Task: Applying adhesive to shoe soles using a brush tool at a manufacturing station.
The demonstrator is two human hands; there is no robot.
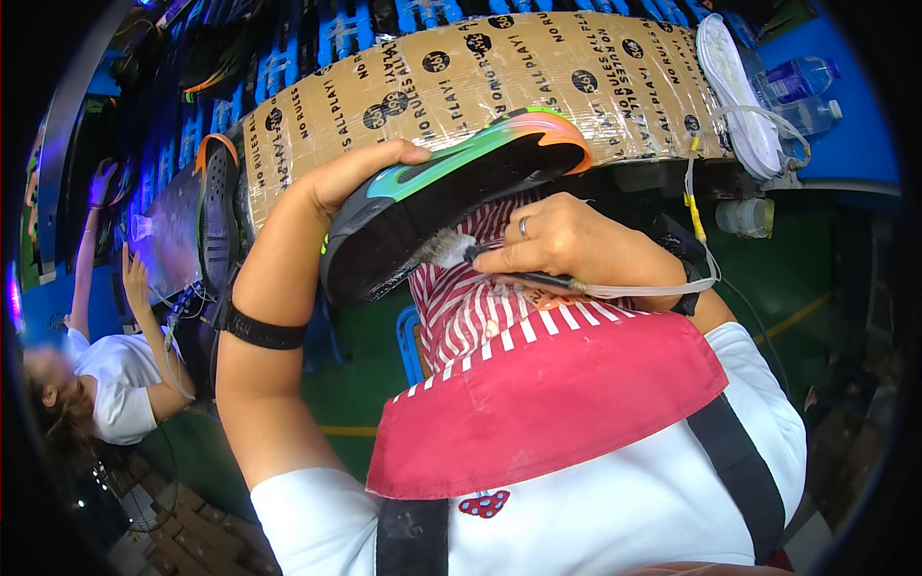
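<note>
A shoe sole (480, 197) with a black inner face and a green-to-orange sidewall is tilted up in front of my apron. My left hand (360, 175) is closed on its left part, thumb over the upper rim and the other fingers hidden behind it. In my right hand (567, 240) is a brush (519, 276) with a dark handle, pinched between the fingers. Its pale bristles touch the lower edge of the sole's inner face. From the handle's end a clear tube (653, 289) runs right, then up past a yellow connector.
Beyond the sole lies a bench top covered in taped cardboard (538, 82). A white sole (735, 101) and plastic bottles (797, 84) are at its right end. A dark perforated sole (219, 211) stands at the left, near a co-worker (115, 384) with raised arms. Blue racks (346, 34) line the back.
</note>
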